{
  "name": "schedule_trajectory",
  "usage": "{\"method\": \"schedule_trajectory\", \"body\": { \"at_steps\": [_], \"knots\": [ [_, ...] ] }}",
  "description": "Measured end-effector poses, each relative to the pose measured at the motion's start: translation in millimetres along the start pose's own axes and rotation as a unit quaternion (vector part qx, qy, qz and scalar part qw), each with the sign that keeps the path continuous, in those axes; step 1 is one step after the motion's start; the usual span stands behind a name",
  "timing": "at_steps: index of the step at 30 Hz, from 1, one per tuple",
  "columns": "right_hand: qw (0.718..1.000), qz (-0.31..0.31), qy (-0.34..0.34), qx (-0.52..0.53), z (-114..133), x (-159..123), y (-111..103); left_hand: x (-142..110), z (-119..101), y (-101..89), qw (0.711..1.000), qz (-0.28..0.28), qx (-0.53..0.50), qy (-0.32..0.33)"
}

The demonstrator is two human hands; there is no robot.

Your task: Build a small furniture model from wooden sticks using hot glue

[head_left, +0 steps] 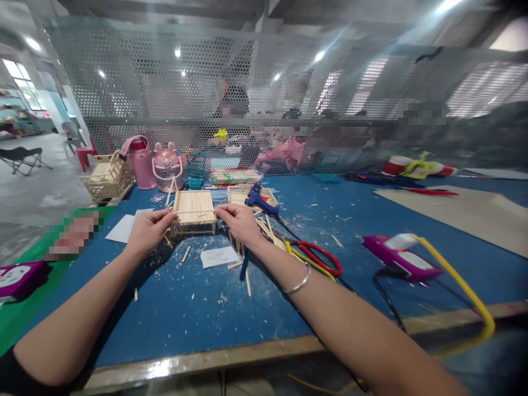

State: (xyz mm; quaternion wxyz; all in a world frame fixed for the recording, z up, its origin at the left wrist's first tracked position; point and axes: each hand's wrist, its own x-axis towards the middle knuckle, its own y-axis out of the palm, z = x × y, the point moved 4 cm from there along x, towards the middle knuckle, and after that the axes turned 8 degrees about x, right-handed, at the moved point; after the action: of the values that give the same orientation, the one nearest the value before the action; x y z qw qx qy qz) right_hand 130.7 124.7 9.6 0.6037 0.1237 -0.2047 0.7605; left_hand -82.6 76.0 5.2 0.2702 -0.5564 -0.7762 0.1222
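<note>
A small structure of thin wooden sticks (193, 212) stands on the blue table (198, 308), its flat slatted top facing me. My left hand (148, 231) pinches its left edge and my right hand (241, 223) pinches its right edge, and a thin stick seems to span between the fingertips along the front. Loose sticks (268, 228) lie scattered just right of the right hand. A blue glue gun (259, 202) rests behind that hand. A silver bangle (299, 283) circles my right wrist.
Red-handled scissors (322, 256) and a purple device with a yellow cable (402, 258) lie to the right. A finished stick basket (108, 177), pink jug (140, 159) and pink bottle (167, 165) stand at the back left. White paper scraps (218, 256) lie near. A person sits beyond the mesh screen.
</note>
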Motion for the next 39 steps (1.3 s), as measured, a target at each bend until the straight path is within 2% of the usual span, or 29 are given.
{"method": "schedule_trajectory", "body": {
  "at_steps": [7, 13, 19, 22, 25, 28, 33, 39],
  "knots": [
    [1.000, -0.003, -0.013, -0.012, -0.3, 0.7, 0.1, 2.0, 0.7, -0.9, 0.998, 0.037, -0.042, 0.009],
    [0.999, -0.008, -0.029, -0.039, 3.9, -1.6, 0.4, -1.5, -5.3, -1.1, 1.000, -0.015, 0.024, -0.008],
    [0.998, 0.006, -0.038, -0.042, 4.0, -5.2, -0.1, -4.4, -9.9, -1.6, 0.998, -0.026, 0.060, 0.001],
    [1.000, 0.015, -0.017, -0.013, -2.3, -5.1, 0.6, -4.6, -9.6, -2.3, 0.997, -0.030, 0.065, -0.002],
    [0.998, 0.023, 0.007, 0.058, -9.6, -4.1, 2.4, -3.5, -7.1, -2.6, 0.997, -0.035, 0.068, -0.006],
    [0.995, 0.022, 0.006, 0.099, -12.0, -3.8, 3.5, -2.1, -4.0, -1.9, 0.998, -0.030, 0.059, -0.009],
    [0.998, 0.012, -0.032, 0.048, -6.0, -6.2, 3.1, -2.3, -4.7, -2.0, 0.997, -0.031, 0.070, -0.008],
    [0.999, -0.005, -0.034, -0.010, -3.2, -7.6, 1.9, -3.9, -8.5, -2.4, 0.997, -0.034, 0.068, -0.006]
  ]
}}
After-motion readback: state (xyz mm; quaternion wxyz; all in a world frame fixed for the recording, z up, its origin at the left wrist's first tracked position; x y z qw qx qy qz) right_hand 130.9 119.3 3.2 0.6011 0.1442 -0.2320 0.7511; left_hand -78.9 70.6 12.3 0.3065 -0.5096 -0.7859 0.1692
